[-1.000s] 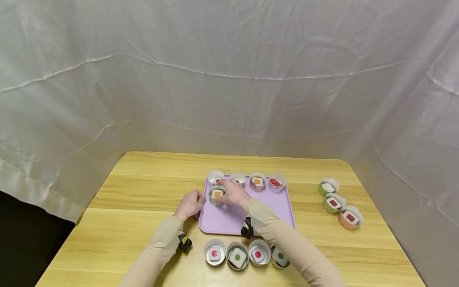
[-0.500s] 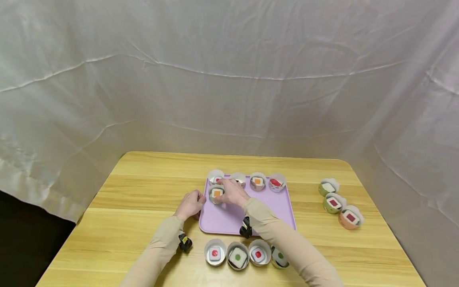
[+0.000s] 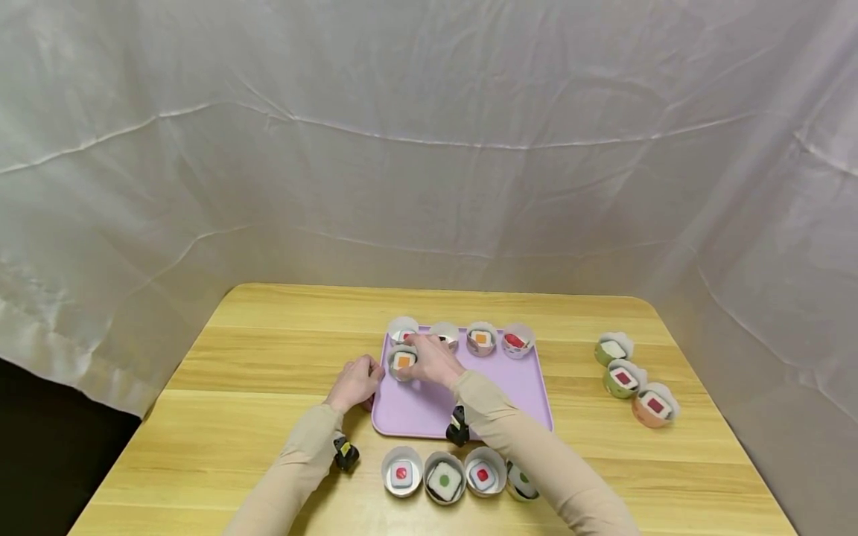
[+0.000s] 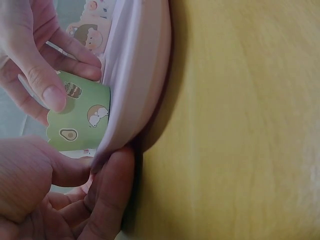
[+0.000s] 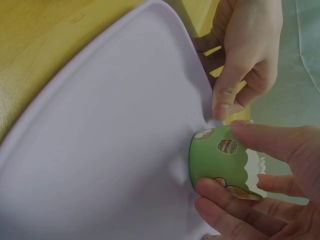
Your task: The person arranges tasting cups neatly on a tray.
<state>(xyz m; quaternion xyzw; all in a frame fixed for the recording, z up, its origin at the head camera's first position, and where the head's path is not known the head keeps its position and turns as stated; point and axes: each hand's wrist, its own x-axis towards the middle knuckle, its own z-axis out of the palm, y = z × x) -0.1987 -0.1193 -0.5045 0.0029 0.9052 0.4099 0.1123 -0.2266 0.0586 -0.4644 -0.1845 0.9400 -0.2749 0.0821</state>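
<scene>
My right hand (image 3: pixel 434 359) holds a green paper baking cup (image 5: pixel 220 160) between thumb and fingers, at the left side of a lilac tray (image 3: pixel 422 409). Inside the cup sits a white square piece with an orange centre (image 3: pixel 404 361), like a slice of sushi roll. In the right wrist view the cup stands upright, its base right at the tray's surface. My left hand (image 3: pixel 354 383) pinches the tray's left rim (image 4: pixel 150 75) between thumb and forefinger. Behind the held cup, a row of filled cups lines the tray's far edge, one of them (image 3: pixel 403 327) partly covered by the right fingers.
Several filled cups (image 3: pixel 445 480) stand in a row on the table before the tray; the right sleeve overlaps the last one. Three more cups (image 3: pixel 623 378) stand at the right of the wooden table (image 3: pixel 268 327). A pale curtain (image 3: pixel 429 186) hangs behind.
My right hand and the green baking cup have shifted very slightly left, toward the tray's rim. The left hand keeps its place on the rim.
</scene>
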